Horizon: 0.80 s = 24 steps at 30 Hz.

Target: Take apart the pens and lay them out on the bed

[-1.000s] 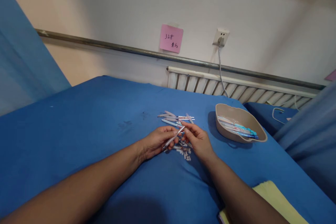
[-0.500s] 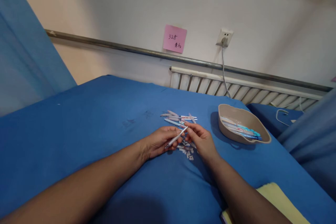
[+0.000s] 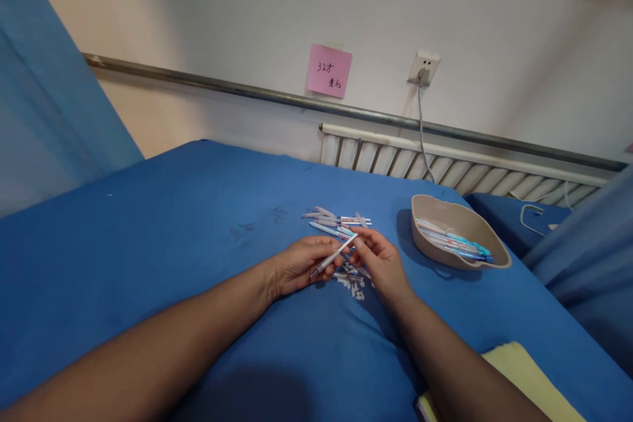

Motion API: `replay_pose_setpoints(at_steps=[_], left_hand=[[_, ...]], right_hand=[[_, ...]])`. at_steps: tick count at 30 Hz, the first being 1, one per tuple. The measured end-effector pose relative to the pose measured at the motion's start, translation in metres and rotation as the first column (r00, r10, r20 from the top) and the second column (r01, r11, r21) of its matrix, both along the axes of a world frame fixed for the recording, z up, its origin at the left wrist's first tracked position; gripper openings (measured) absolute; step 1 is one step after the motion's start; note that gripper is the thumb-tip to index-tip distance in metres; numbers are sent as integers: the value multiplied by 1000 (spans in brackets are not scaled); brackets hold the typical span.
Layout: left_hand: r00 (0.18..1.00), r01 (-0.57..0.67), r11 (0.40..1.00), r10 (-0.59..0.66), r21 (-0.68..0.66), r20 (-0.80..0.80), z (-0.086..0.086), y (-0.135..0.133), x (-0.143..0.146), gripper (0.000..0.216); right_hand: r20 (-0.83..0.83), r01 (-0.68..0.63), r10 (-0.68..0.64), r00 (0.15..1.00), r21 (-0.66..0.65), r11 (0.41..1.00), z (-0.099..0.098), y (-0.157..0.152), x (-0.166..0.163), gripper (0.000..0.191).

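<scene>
Low over the blue-covered surface (image 3: 198,224), a slim pen (image 3: 328,262) lies slantwise between my hands. My left hand (image 3: 297,267) is closed around its grey lower part, with the tip pointing down and left. At the pen's white upper end, my right hand (image 3: 384,262) has thumb and fingers pinched together. Just beyond the hands, several pens and pen parts (image 3: 324,216) are heaped loosely. Small white pieces (image 3: 355,289) are scattered beneath my fingers, partly hidden by the right hand.
A beige basket (image 3: 477,224) holding several pens (image 3: 452,242) with blue parts stands to the right. Yellow cloth or paper (image 3: 527,376) lies by my right forearm. Behind the surface are a radiator (image 3: 386,159), a metal rail (image 3: 237,90) and a plugged-in socket (image 3: 424,68).
My right fingertips have shifted very slightly up and to the right along with the pen's white end. My left hand has stayed almost still.
</scene>
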State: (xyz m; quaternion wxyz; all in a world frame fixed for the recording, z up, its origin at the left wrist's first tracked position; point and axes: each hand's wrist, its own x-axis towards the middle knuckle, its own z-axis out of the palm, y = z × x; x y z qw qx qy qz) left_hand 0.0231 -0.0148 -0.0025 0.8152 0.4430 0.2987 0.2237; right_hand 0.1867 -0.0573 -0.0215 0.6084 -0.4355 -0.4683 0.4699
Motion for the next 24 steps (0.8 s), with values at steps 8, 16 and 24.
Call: replay_pose_setpoints(at_steps=[8, 16, 24], left_hand=[[1000, 2, 1000, -2, -2, 31, -2, 0, 0, 22], [999, -5, 1000, 4, 21, 35, -2, 1, 0, 22], [999, -43, 998, 43, 49, 3, 1, 3, -2, 21]], right_hand=[[2, -4, 4, 1000, 5, 1000, 3, -2, 0, 33], [1, -19, 19, 1000, 16, 1000, 3, -2, 0, 32], [-25, 91, -89, 996, 57, 994, 5, 3, 14, 39]])
